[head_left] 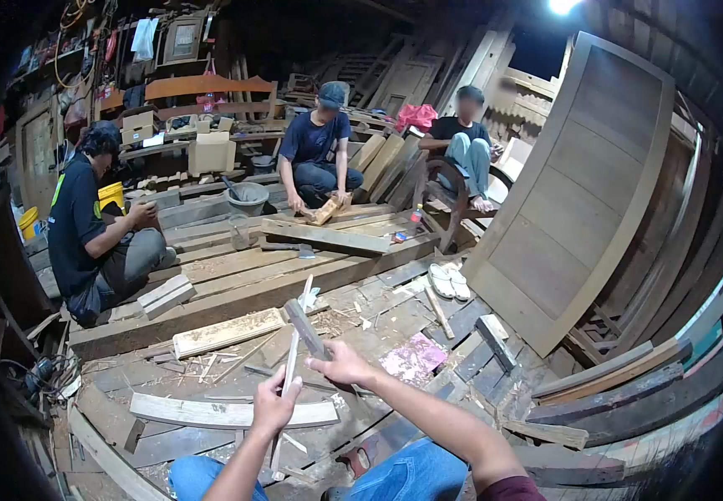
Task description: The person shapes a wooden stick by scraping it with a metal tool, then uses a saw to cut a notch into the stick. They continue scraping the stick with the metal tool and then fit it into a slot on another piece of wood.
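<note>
My left hand (273, 406) is closed around a thin, pale wooden strip (293, 354) that stands nearly upright and extends below the fist. To its right, my right hand (342, 365) grips a flat grey bar (304, 327), which slants up and left until its far part overlaps the strip; the bar's kind I cannot tell. Under my left hand a curved pale board (202, 412) lies on the floor. A wooden board (228, 332) covered with shavings rests just beyond both hands.
A red saw handle (360, 459) lies by my knees. Three people sit ahead around a low timber platform (353, 265). A large panelled door (574, 192) leans at the right. White sandals (449, 282), a pink sheet (413, 357) and a short dark beam (496, 344) occupy the floor.
</note>
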Demonstrator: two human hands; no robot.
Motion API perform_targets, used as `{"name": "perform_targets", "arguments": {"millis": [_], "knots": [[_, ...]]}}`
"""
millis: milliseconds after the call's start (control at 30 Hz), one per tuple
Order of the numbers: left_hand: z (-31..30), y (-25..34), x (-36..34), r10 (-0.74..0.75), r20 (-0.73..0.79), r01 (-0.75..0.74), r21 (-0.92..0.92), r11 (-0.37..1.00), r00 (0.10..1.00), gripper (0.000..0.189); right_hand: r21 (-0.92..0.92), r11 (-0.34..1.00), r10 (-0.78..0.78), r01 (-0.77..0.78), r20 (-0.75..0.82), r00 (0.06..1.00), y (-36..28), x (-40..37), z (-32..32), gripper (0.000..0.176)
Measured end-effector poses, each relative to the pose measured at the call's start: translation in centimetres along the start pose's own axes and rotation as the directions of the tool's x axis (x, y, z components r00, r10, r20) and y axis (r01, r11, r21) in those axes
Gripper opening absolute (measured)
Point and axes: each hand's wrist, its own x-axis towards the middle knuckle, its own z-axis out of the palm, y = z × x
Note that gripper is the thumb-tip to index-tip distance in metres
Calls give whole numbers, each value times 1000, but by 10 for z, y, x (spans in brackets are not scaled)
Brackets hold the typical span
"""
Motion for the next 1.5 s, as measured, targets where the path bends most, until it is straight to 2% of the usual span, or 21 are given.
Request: {"name": "perform_targets", "arguments": {"millis": [100, 167, 233, 267, 367, 400, 533, 600, 633, 667, 767, 867, 933, 1033, 1133, 1167, 1233, 1267, 1367, 1400, 1500], "knots": [[-1, 28, 7, -21, 40, 18, 82, 996, 999, 40, 238, 969, 97, -69, -111, 989, -11, -4, -6, 47], [3, 12, 11, 38, 25, -40, 81, 996, 999, 39, 173, 984, 2, 45, -262, 965, 26, 10, 8, 46], [2, -7, 14, 61, 5, -61, 139, 988, 998, 38, 95, 985, -97, 147, -405, 909, 28, 8, 11, 45], [6, -11, 12, 38, -43, -34, 90, 995, 998, 37, 14, 999, -34, 43, -400, 916, 26, 1, 8, 45], [12, -20, 17, 10, 5, -11, 121, 993, 1000, 40, -73, 995, 37, -70, -388, 921, 27, -8, -1, 44], [13, -18, 18, 20, 19, -22, 120, 993, 1000, 40, -108, 994, -39, -9, -433, 901, 28, -10, 0, 42], [16, -31, 15, 31, 24, -33, 75, 997, 999, 40, -277, 959, -153, 59, -333, 930, 35, -19, -6, 42], [19, -48, 13, 59, -24, -57, 74, 996, 998, 40, -262, 964, -112, 35, -284, 952, 43, -19, -5, 42], [19, -44, 11, 27, -10, -26, 87, 996, 1000, 39, -255, 967, -93, 24, -260, 961, 47, -18, -3, 41], [17, -39, 7, -3, 5, 3, 101, 995, 1000, 39, -238, 969, -141, 70, -299, 944, 64, -11, 4, 45], [15, -41, 7, -70, 81, 59, 126, 990, 994, 37, -237, 971, -97, 36, -252, 963, 50, -18, -5, 50], [12, -37, 1, -128, 96, 116, 122, 986, 987, 38, -240, 968, -139, 73, -271, 952, 58, -14, -1, 46], [14, -49, 1, -84, 57, 79, 89, 993, 995, 36, -248, 964, -170, 98, -289, 942, 55, -14, 1, 40], [12, -48, 0, -63, 31, 60, 94, 994, 998, 36, -250, 966, -132, 71, -234, 963, 45, -17, -3, 37], [13, -52, -2, -28, 14, 27, 101, 995, 1000, 36, -313, 949, -88, 25, -187, 978, 41, -17, -5, 39], [11, -51, -2, -63, 34, 59, 126, 990, 997, 37, -338, 941, -72, 9, -174, 982, 40, -18, -6, 40], [8, -40, -4, -137, 74, 122, 177, 977, 988, 39, -360, 932, -114, 48, -163, 980, 47, -15, -4, 43], [9, -43, -4, -107, 69, 93, 172, 981, 992, 38, -358, 932, -111, 47, -159, 981, 49, -14, -4, 43], [8, -28, -6, -161, 76, 145, 182, 972, 984, 36, -353, 932, -143, 77, -165, 976, 49, -16, -3, 45], [12, -37, -3, -105, 24, 101, 131, 986, 994, 38, -353, 932, -147, 82, -162, 976, 53, -14, -3, 45], [12, -48, -4, -81, 35, 78, 82, 994, 996, 38, -348, 931, -176, 106, -176, 968, 61, -10, 0, 42]]}}
